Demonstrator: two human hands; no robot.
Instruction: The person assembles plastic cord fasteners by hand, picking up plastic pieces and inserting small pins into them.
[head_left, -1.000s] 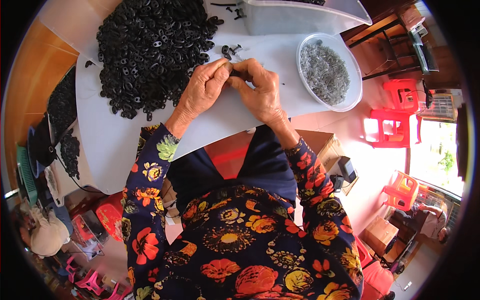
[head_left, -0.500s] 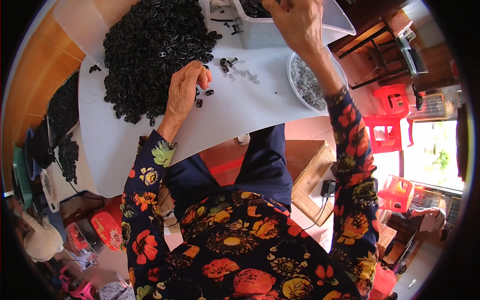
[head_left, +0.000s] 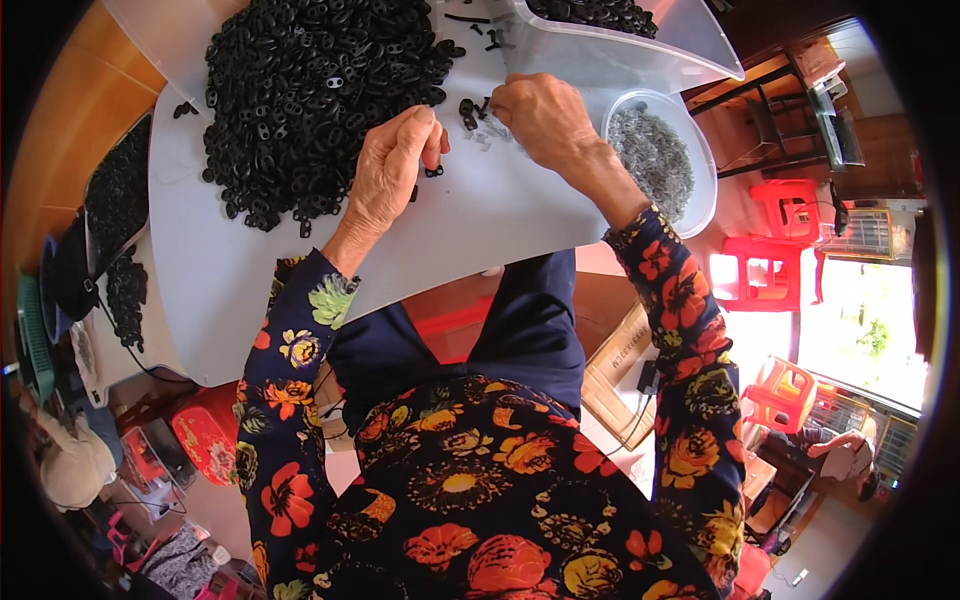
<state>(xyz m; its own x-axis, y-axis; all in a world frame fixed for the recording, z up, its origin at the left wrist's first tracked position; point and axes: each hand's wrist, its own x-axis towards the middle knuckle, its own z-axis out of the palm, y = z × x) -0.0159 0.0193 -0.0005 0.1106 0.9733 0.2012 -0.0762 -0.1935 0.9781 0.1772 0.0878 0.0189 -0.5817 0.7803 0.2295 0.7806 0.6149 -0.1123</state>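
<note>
Left hand [head_left: 388, 175] pinches a black ring [head_left: 434, 171] (beside the heap [head_left: 310, 90]); right hand [head_left: 540, 118], apart, fingers curled.

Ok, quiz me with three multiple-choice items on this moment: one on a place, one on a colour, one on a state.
1. Where does the clear bowl of small grey metal pieces sit?
A. right of the right hand
B. left of the black pile
C. on the lap

2. What colour is the big pile of plastic parts?
A. red
B. black
C. white

3. How is the left hand placed?
A. lifted clear of the board
B. inside the bowl
C. resting by the pile's edge, fingers bent

Key: 1 A, it lies beyond the right hand; 2 B, all parts look black; 3 C, it rests on the white board.
</note>
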